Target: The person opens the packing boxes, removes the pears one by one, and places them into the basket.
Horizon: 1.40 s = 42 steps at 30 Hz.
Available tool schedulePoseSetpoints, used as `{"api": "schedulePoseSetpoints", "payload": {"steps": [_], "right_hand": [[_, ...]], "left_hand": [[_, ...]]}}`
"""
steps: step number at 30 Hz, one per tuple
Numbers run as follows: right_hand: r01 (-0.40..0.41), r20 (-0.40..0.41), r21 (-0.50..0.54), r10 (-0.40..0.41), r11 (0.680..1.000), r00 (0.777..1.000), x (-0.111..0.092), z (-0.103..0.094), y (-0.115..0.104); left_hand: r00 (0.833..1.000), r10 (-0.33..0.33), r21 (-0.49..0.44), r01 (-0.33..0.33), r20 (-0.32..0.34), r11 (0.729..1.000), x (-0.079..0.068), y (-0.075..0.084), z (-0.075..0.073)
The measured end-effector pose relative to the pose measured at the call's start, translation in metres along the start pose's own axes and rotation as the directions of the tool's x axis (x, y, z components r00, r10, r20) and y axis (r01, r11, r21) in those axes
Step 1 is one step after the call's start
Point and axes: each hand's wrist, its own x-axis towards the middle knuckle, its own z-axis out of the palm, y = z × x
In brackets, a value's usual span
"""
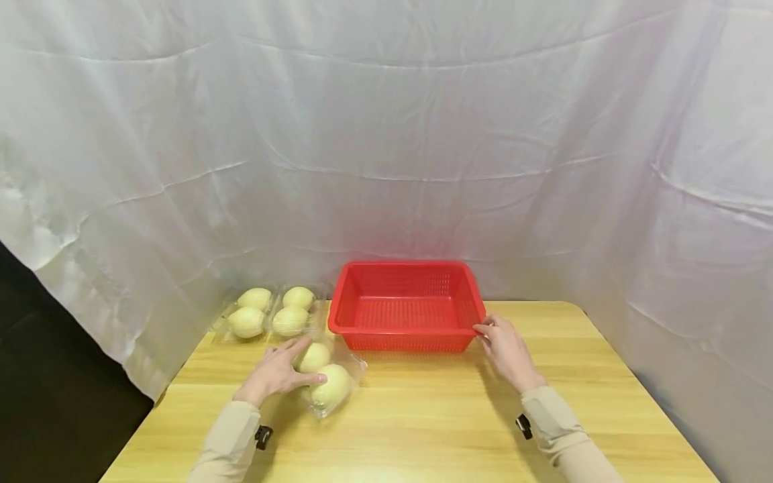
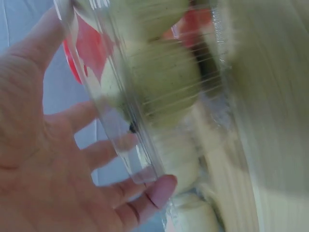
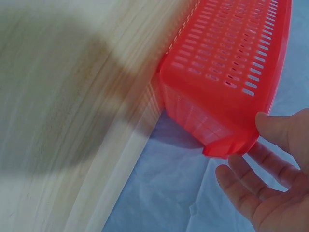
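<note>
My left hand (image 1: pixel 278 372) grips a clear plastic pack (image 1: pixel 356 365) from its left side, thumb and fingers spread across it. Two pale yellow oval fruits (image 1: pixel 330 387) lie inside. In the left wrist view, the clear pack wall (image 2: pixel 137 130) shows against my fingers. A red plastic basket (image 1: pixel 406 341) with slotted walls sits at the back of the table. At its front right corner, my right hand (image 1: pixel 510 350) pinches the rim; the right wrist view shows the thumb on the basket's rim (image 3: pixel 258 137) and fingertips near its underside.
Two more clear packs of pale yellow fruits (image 1: pixel 246 322) (image 1: pixel 291 320) stand at the back left, beside the basket. The wooden table (image 1: pixel 435 416) ends at a grey-white cloth curtain (image 1: pixel 417 147) around the back and sides.
</note>
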Motion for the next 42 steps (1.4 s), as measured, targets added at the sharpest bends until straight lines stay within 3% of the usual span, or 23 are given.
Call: {"api": "schedulePoseSetpoints", "payload": {"steps": [6,20,26,34,39,42], "right_hand": [[0.007,0.009,0.012,-0.007,1.0,1.0,0.0,0.0,-0.002],[-0.022,0.049,-0.013,0.023,1.0,0.999,-0.003,-0.004,-0.006],[-0.035,0.076,-0.01,0.036,0.999,0.996,-0.005,-0.001,-0.01],[0.099,0.036,0.027,-0.1,0.995,0.994,-0.01,0.01,-0.026],[0.171,0.138,0.111,-0.186,0.979,0.973,-0.014,0.018,-0.046],[0.132,0.237,0.226,-0.185,0.965,0.954,-0.018,0.024,-0.056]], "left_hand": [[0.996,0.092,-0.071,-0.091,0.016,0.993,0.0,0.005,0.005],[0.988,0.15,-0.124,-0.144,0.034,0.982,-0.005,0.006,0.007],[0.971,0.222,-0.165,-0.205,0.091,0.965,-0.003,0.012,0.012],[0.948,0.303,-0.203,-0.279,0.101,0.939,0.005,0.03,0.025],[0.944,0.31,-0.241,-0.277,0.112,0.93,0.009,0.044,0.033],[0.943,0.316,-0.239,-0.284,0.107,0.928,0.012,0.053,0.04]]}}
